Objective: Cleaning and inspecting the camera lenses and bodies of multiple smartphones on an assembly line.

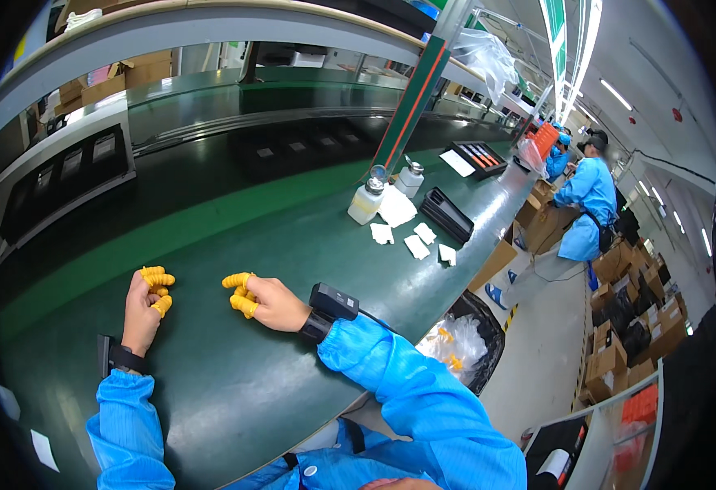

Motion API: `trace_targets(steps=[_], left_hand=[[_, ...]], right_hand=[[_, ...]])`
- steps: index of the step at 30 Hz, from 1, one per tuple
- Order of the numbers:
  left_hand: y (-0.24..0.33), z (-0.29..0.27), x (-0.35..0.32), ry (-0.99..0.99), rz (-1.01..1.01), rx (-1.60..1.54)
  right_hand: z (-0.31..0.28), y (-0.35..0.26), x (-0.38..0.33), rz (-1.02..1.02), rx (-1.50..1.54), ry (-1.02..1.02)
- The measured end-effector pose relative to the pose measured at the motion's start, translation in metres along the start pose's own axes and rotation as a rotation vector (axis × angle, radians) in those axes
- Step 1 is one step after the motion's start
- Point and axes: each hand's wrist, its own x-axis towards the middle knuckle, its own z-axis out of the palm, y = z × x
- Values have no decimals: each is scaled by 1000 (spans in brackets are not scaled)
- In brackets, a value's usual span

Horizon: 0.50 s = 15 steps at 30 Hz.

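Both of my hands hover over the dark green worktop [203, 359] with yellow ribbed finger cots on the fingertips. My left hand [142, 309] is at the left, its fingers loosely bent and the thumb a little apart from them. To its right, my right hand [275, 304] points left, with a gap between its bent fingers and thumb. Nothing shows in either hand, and bare worktop lies between them. A black strap circles each wrist; the right one carries a small black box [333, 301]. Nearest the right hand are white wipes [416, 247] and a black tray [446, 215].
Two pump bottles [366, 202] stand by a green post [411, 106]. Beyond runs a conveyor [235, 151] with black trays; another black panel [68, 175] leans at left. A lined bin [464, 343] sits below the right edge. Co-workers in blue [591, 188] stand among cartons.
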Motion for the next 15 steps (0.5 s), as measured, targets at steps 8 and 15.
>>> trace_targets(steps=[8, 15], left_hand=[[-2, -7, 0, 10, 36, 60], [8, -3, 5, -43, 104, 174]], right_hand=[[6, 0, 8, -37, -14, 44], [0, 6, 3, 37, 103, 19]])
